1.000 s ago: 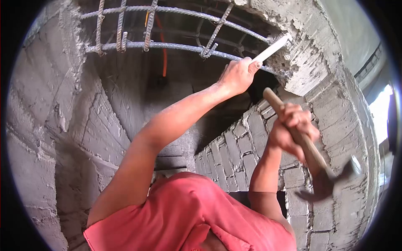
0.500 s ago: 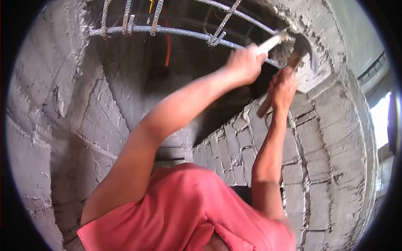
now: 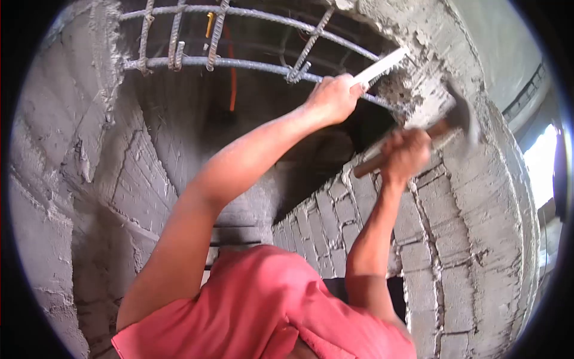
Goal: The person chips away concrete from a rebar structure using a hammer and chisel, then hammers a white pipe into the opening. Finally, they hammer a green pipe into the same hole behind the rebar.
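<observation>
Your left hand [image 3: 332, 99] clamps the pale flat metal chisel [image 3: 379, 64]; your right hand [image 3: 406, 154] clamps the wooden-handled hammer [image 3: 443, 126]; the grey concrete edge [image 3: 418, 90] lies partly chipped off the ribbed steel rebar [image 3: 251, 64]; much seemingly remains.

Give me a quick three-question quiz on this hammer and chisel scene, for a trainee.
1. Multiple choice: the right hand grips A) a trowel, B) a hammer, C) a drill.
2. True or false: the left hand holds the chisel with its tip at the chipped concrete, close to the rebar.
3. Fill in: the wall below the hammer is built of mortared ____.
Key: 1 B; 2 true; 3 bricks.
</observation>
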Demonstrator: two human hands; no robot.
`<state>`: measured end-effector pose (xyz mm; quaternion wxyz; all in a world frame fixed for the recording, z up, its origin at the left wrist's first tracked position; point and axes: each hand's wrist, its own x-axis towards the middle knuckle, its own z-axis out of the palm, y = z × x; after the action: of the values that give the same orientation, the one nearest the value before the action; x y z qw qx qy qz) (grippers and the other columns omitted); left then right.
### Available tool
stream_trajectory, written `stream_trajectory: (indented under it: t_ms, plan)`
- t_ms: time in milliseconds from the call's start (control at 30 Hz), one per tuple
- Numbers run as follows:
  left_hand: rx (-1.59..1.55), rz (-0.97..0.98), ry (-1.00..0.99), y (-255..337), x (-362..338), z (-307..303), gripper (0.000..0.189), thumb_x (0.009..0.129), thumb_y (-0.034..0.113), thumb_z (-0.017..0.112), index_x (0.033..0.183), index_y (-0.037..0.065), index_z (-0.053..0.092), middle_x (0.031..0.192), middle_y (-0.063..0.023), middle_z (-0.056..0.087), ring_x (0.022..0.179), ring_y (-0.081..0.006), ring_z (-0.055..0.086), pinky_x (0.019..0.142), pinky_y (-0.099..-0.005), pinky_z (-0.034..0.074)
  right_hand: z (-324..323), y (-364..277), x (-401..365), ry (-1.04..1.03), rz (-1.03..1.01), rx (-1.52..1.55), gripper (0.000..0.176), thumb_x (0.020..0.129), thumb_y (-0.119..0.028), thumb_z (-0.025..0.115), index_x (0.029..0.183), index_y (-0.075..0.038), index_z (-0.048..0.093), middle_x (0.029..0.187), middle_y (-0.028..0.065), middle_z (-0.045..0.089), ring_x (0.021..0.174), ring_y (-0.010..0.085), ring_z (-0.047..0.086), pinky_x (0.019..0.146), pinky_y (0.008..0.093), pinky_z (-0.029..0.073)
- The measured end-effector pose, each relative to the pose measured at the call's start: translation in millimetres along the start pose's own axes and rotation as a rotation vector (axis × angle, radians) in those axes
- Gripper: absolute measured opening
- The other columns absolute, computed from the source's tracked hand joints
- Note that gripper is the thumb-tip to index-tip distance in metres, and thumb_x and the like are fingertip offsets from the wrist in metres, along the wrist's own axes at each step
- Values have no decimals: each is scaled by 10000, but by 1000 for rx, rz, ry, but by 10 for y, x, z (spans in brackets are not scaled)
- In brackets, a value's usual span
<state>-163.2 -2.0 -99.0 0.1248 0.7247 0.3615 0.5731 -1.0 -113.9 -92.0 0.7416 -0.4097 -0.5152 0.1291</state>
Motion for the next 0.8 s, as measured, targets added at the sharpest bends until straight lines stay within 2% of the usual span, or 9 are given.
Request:
stream_trajectory:
  t_ms: [167, 267, 333, 400, 567, 633, 667, 733, 800]
  plan:
    - [-48, -69, -86, 77, -19, -46, 529, 1014, 473, 458, 870, -15, 602, 818, -266, 640, 845, -494, 618, 714, -548, 481, -205, -565, -143, -229, -571, 955, 628, 873, -748, 515, 780, -130, 450, 607, -17, 387, 519, 117, 433, 499, 301, 446]
    - [-55, -42, -91, 113, -7, -57, 527, 1014, 469, 456, 878, -17, 607, 823, -266, 643, 845, -494, 619, 712, -546, 485, 57, -42, 87, 252, -1107, -160, 469, 1032, -401, 463, 712, -58, 468, 580, -7, 452, 472, 141, 469, 497, 329, 464]
    - [-7, -23, -39, 65, -21, -14, 512, 1011, 458, 461, 883, -12, 617, 836, -267, 646, 863, -493, 618, 716, -546, 488, 175, 258, 89, -212, 38, 68, 417, 1047, -342, 417, 761, -46, 484, 588, 19, 476, 466, 139, 472, 458, 289, 432]
    - [30, 28, -1, -40, 27, 19, 520, 1016, 452, 448, 865, -13, 626, 832, -265, 646, 877, -490, 619, 726, -542, 490, 158, -110, -74, 46, 47, 57, 449, 1022, -435, 451, 791, -51, 487, 599, 29, 466, 473, 139, 468, 442, 286, 425]
    - [-24, -58, -125, 53, 15, -53, 550, 1015, 493, 432, 885, -3, 630, 850, -266, 644, 870, -489, 615, 716, -529, 481, -322, -589, -122, -294, -611, 708, 661, 765, -844, 512, 836, -187, 499, 683, -6, 447, 548, 138, 398, 573, 313, 452]
    - [-21, -60, -125, 78, -2, -66, 549, 1017, 493, 426, 889, 7, 648, 851, -266, 646, 856, -490, 612, 709, -520, 483, -76, -481, -134, 12, -927, 495, 643, 856, -763, 513, 781, -126, 468, 682, 3, 485, 562, 171, 487, 592, 364, 491]
    - [-22, -51, -124, 73, 42, -54, 549, 1017, 493, 426, 889, 7, 648, 851, -266, 646, 856, -490, 612, 709, -520, 483, 94, -26, 56, 356, -1087, -427, 540, 995, -582, 463, 760, -96, 465, 671, 19, 513, 558, 169, 513, 548, 350, 490]
    - [-10, -17, -135, -16, 35, 10, 564, 1018, 499, 416, 870, 7, 648, 860, -277, 643, 848, -491, 610, 716, -519, 483, 166, 357, 96, -292, 66, 140, 535, 1022, -481, 486, 682, -69, 501, 591, 20, 510, 463, 146, 481, 449, 290, 416]
    - [40, 36, -69, -3, 46, -34, 567, 1021, 491, 399, 892, 3, 658, 834, -285, 630, 847, -482, 615, 713, -522, 474, 46, 90, -50, -185, -87, -79, 661, 970, -647, 456, 708, -41, 490, 535, 10, 447, 429, 124, 446, 415, 278, 380]
